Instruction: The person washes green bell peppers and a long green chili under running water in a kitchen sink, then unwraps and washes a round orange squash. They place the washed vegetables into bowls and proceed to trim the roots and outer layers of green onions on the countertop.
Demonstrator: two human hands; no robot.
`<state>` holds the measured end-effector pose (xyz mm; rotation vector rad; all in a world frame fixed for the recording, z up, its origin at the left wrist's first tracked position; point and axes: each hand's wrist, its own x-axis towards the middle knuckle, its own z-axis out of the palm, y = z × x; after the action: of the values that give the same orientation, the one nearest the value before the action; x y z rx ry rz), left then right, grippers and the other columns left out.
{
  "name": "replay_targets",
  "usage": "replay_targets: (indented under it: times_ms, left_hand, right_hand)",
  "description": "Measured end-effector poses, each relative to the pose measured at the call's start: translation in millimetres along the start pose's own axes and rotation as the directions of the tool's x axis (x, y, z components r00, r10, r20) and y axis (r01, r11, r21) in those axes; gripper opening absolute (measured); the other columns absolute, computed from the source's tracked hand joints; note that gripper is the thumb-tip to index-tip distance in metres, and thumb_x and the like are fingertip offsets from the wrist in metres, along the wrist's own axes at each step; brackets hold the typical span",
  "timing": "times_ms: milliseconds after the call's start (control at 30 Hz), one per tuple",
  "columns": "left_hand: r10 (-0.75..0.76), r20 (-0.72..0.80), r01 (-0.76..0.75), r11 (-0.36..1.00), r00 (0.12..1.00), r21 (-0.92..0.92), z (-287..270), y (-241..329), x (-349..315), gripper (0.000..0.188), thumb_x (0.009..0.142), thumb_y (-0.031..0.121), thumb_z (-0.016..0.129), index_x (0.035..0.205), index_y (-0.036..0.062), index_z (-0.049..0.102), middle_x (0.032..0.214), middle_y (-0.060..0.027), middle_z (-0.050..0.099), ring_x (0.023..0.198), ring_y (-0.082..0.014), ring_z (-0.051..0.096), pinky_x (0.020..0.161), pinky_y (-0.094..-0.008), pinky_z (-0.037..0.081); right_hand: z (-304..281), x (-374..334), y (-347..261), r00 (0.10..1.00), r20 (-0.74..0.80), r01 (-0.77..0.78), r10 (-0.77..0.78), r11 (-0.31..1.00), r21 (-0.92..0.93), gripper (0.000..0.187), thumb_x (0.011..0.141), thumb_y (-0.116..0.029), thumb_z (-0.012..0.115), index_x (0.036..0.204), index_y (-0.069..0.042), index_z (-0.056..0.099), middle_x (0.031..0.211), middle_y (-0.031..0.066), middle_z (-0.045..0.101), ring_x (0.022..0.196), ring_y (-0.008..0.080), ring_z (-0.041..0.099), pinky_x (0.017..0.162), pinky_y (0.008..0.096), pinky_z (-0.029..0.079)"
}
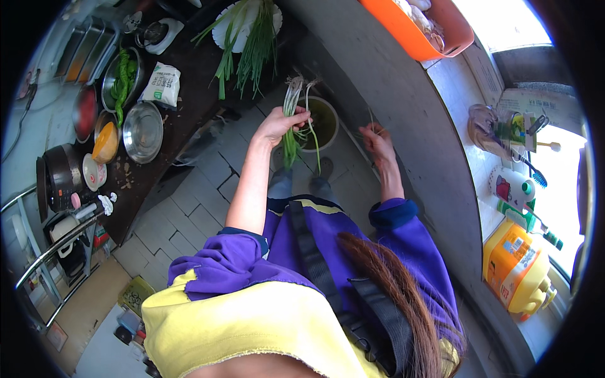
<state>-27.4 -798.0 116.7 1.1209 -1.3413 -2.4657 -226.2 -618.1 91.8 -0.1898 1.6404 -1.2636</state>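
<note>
A bunch of green onions (293, 94) is gripped in my left hand (282, 125), white roots pointing up and green leaves hanging below. One thin stalk droops apart from the rest. Beneath it stands a round bucket (334, 116) with dull greenish-brown contents, partly hidden by my hand and the onions. My right hand (378, 142) is off to the right beside the grey wall, fingers pinched together. A thin pale strand sticks up from its fingertips. Farther off, more green onions (257, 53) lie over a white plate (220, 31) and hang past its edge.
At left, the dark counter (183, 116) carries a bowl of green peppers (123, 75), a metal plate (143, 132), a white packet (162, 85) and a dark cooker (63, 176). On the right ledge are an orange basin (454, 31) of garlic and a yellow jug (517, 264).
</note>
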Motion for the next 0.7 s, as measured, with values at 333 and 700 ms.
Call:
replay_targets:
  times_ms: [333,700]
  left_hand:
    - [0.113,-0.139,-0.135,0.978,0.984,-0.160,42,-13,12,0.021,0.077,0.019,0.064,0.084,0.0002,0.057,0.070,-0.0005,0.054,0.061,-0.0065,0.048,0.053,-0.0183,0.038]
    - [0.143,-0.220,-0.185,0.965,0.965,-0.185,48,-13,12,0.017,0.078,0.015,0.063,0.084,-0.0001,0.058,0.073,-0.0021,0.057,0.059,-0.0071,0.047,0.053,-0.0194,0.037]
  right_hand:
    - [80,-37,-41,0.975,0.109,0.214,-0.195,0.953,-0.215,0.018,0.077,-0.015,0.062,0.081,0.002,0.063,0.057,-0.0035,0.052,0.051,0.0029,0.041,0.046,0.0200,0.031]
    - [77,-39,-45,0.965,0.095,0.260,-0.242,0.910,-0.323,0.016,0.076,-0.014,0.060,0.076,0.002,0.061,0.052,-0.0055,0.045,0.048,0.0030,0.035,0.043,0.0217,0.026]
